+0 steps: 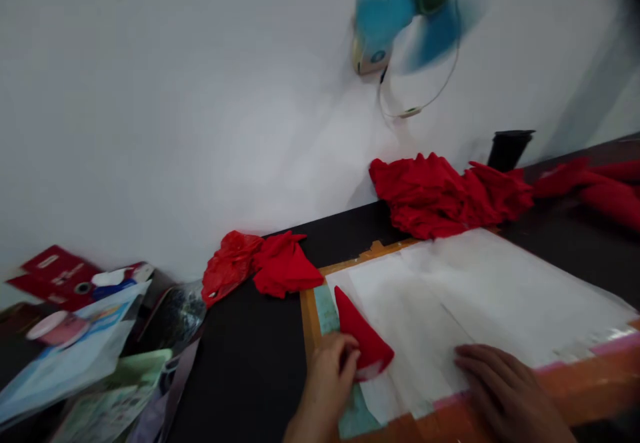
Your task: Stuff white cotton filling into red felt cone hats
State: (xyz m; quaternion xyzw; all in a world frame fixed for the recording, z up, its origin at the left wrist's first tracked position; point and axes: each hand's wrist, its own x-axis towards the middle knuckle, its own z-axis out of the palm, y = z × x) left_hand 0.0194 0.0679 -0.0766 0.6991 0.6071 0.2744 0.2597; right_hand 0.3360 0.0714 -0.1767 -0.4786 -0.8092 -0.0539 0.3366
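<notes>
My left hand (330, 366) pinches the edge of a small red pointed cloth piece (361, 333), shaped like a cone, with a pale patch at its lower end. It lies at the left side of a white sheet (505, 283) on the board. My right hand (507, 386) rests on the near part of that sheet, fingers stretched out and close together, with no object visible in them. A thin dark line runs on the sheet just beyond its fingertips; I cannot tell whether it is a crease or a thread.
Heaped red cloth (435, 193) lies along the wall, with a smaller red cloth (286, 266) beside a red plastic bag (230, 263). A black container (509, 150) stands behind. Packets and a pink-lidded tub (59, 328) crowd the left. A blue fan (390, 13) spins on the wall.
</notes>
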